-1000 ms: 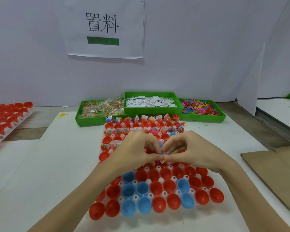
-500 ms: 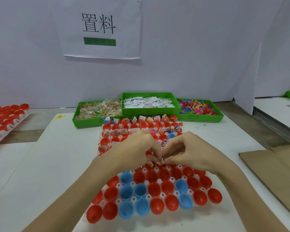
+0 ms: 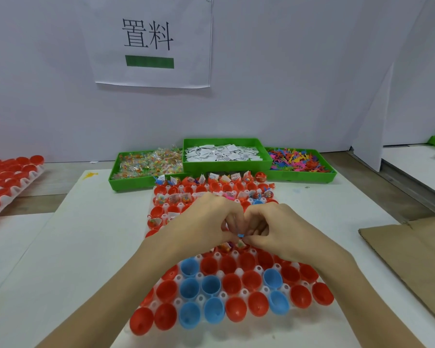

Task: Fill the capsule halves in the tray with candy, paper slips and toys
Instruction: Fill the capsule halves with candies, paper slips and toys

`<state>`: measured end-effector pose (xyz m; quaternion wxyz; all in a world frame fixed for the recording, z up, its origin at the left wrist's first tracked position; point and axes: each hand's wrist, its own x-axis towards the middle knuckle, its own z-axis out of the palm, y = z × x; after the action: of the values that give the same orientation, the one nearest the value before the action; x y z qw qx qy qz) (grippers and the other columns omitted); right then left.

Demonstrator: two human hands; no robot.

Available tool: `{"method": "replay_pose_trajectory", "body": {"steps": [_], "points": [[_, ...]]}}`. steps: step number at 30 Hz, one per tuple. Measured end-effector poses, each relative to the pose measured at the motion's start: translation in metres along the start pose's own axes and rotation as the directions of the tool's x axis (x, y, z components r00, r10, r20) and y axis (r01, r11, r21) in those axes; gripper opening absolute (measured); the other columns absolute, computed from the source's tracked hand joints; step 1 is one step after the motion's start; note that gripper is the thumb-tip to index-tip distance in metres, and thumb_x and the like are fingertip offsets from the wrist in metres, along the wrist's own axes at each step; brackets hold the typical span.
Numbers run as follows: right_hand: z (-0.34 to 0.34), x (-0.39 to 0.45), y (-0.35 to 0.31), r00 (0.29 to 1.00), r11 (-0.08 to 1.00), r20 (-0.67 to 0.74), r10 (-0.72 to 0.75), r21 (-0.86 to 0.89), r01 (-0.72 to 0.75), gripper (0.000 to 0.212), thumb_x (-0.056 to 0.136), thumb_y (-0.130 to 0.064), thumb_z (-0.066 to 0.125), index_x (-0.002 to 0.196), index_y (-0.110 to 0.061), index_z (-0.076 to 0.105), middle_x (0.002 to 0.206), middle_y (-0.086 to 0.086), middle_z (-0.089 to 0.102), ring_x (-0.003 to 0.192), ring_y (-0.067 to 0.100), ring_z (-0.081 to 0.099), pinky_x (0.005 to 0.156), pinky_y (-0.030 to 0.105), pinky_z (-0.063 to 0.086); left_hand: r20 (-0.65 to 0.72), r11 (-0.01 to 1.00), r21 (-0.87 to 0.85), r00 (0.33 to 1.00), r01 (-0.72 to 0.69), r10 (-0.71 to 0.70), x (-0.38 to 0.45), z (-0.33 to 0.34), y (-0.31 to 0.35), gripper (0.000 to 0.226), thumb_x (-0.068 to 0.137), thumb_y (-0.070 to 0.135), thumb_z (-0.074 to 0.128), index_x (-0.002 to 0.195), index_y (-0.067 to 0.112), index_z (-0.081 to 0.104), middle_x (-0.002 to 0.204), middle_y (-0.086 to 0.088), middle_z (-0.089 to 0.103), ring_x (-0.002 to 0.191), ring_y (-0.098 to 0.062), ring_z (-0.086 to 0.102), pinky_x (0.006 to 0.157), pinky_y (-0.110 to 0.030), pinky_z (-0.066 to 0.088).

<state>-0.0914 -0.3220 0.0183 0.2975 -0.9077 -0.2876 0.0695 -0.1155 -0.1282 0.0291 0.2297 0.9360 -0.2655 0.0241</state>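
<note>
A white tray [image 3: 178, 301] of red and blue capsule halves lies in front of me. Its far rows hold candy, slips and toys; the near rows, such as a blue half [image 3: 272, 278], hold nothing. My left hand [image 3: 206, 222] and my right hand [image 3: 274, 229] meet over the tray's middle, fingers curled. Together they pinch a small blue toy [image 3: 240, 235] and small items between their fingertips; what else they hold is hidden.
Three green bins stand behind the tray: candy [image 3: 148, 164], paper slips [image 3: 224, 153], coloured toys [image 3: 299, 160]. Another tray of red halves [image 3: 8, 177] sits far left. Cardboard [image 3: 412, 259] lies at the right. A paper sign [image 3: 151, 41] hangs on the wall.
Both hands stayed together over the tray's middle, working the small items between their fingertips. The view shifted slightly.
</note>
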Motion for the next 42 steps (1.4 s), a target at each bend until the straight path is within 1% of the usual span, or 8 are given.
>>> {"method": "replay_pose_trajectory", "body": {"steps": [6, 11, 14, 20, 27, 31, 36, 42], "points": [[-0.009, -0.003, 0.005, 0.998, 1.000, 0.068, -0.004, 0.014, 0.003, 0.023, 0.094, -0.007, 0.064, 0.104, -0.027, 0.072, 0.092, -0.009, 0.071, 0.085, 0.005, 0.066, 0.080, 0.023, 0.056, -0.013, 1.000, -0.003, 1.000, 0.016, -0.016, 0.000, 0.003, 0.001, 0.013, 0.083, 0.023, 0.085, 0.091, 0.017, 0.076, 0.076, 0.018, 0.066, 0.067, 0.008, 0.057, 0.071, -0.007, 0.047], [-0.016, -0.003, 0.010, 0.997, 0.998, 0.071, -0.016, 0.060, 0.012, 0.028, 0.102, -0.018, 0.059, 0.121, -0.035, 0.072, 0.106, -0.008, 0.073, 0.094, 0.008, 0.068, 0.088, 0.028, 0.057, -0.010, 0.998, -0.050, 0.999, 0.039, -0.039, -0.001, 0.002, 0.001, 0.015, 0.083, 0.018, 0.084, 0.094, 0.016, 0.073, 0.083, 0.011, 0.076, 0.072, 0.001, 0.064, 0.071, -0.007, 0.048], [-0.016, -0.003, 0.008, 0.996, 0.996, 0.082, -0.022, 0.090, 0.015, 0.027, 0.101, -0.013, 0.060, 0.113, -0.032, 0.076, 0.105, -0.014, 0.074, 0.095, 0.004, 0.069, 0.092, 0.029, 0.058, -0.004, 0.997, -0.060, 0.999, 0.042, -0.043, -0.002, 0.001, 0.000, 0.018, 0.082, 0.017, 0.085, 0.094, 0.016, 0.072, 0.083, 0.011, 0.076, 0.072, 0.002, 0.064, 0.072, -0.009, 0.051], [-0.010, -0.001, 0.006, 0.999, 0.987, 0.044, -0.030, 0.159, 0.023, 0.020, 0.101, -0.011, 0.059, 0.106, -0.023, 0.074, 0.094, -0.004, 0.075, 0.087, 0.011, 0.071, 0.088, 0.036, 0.059, 0.047, 0.997, -0.059, 0.998, 0.042, -0.039, -0.003, 0.000, 0.001, 0.012, 0.085, 0.018, 0.082, 0.097, 0.017, 0.081, 0.085, 0.009, 0.076, 0.065, 0.013, 0.059, 0.068, -0.002, 0.045], [-0.003, 0.002, 0.006, 0.998, 0.969, 0.048, -0.050, 0.243, 0.037, 0.019, 0.097, -0.010, 0.064, 0.109, -0.024, 0.072, 0.096, 0.004, 0.075, 0.092, 0.021, 0.071, 0.090, 0.046, 0.056, 0.063, 0.999, -0.023, 0.997, 0.049, -0.047, -0.004, 0.000, 0.002, 0.010, 0.089, 0.017, 0.078, 0.098, 0.020, 0.081, 0.088, 0.006, 0.074, 0.065, 0.004, 0.058, 0.068, -0.002, 0.045], [-0.006, 0.001, 0.008, 0.995, 0.966, 0.081, -0.061, 0.256, 0.038, 0.025, 0.093, -0.005, 0.065, 0.107, -0.024, 0.070, 0.091, 0.002, 0.076, 0.088, 0.018, 0.071, 0.089, 0.039, 0.058, 0.037, 0.999, -0.012, 0.999, 0.037, -0.037, -0.003, 0.000, 0.004, 0.008, 0.088, 0.019, 0.079, 0.096, 0.019, 0.082, 0.089, 0.006, 0.075, 0.069, 0.001, 0.060, 0.072, -0.006, 0.049], [-0.010, 0.000, 0.009, 0.992, 0.985, 0.077, -0.101, 0.146, 0.089, 0.022, 0.084, 0.000, 0.072, 0.094, -0.020, 0.075, 0.087, -0.007, 0.076, 0.086, 0.009, 0.071, 0.082, 0.023, 0.058, -0.010, 0.999, -0.028, 0.999, 0.037, -0.037, -0.004, 0.001, 0.005, 0.005, 0.085, 0.014, 0.082, 0.090, 0.016, 0.082, 0.082, 0.006, 0.076, 0.068, 0.000, 0.064, 0.071, -0.009, 0.053], [-0.013, -0.002, 0.011, 0.993, 0.995, 0.072, -0.096, 0.029, 0.094, 0.019, 0.088, -0.010, 0.072, 0.089, -0.027, 0.080, 0.086, -0.014, 0.074, 0.082, 0.001, 0.068, 0.070, 0.014, 0.051, -0.075, 0.996, -0.036, 0.994, 0.080, -0.082, -0.002, 0.006, 0.007, 0.007, 0.081, 0.009, 0.083, 0.085, 0.014, 0.079, 0.076, 0.005, 0.075, 0.069, -0.002, 0.069, 0.070, -0.013, 0.056]]}}
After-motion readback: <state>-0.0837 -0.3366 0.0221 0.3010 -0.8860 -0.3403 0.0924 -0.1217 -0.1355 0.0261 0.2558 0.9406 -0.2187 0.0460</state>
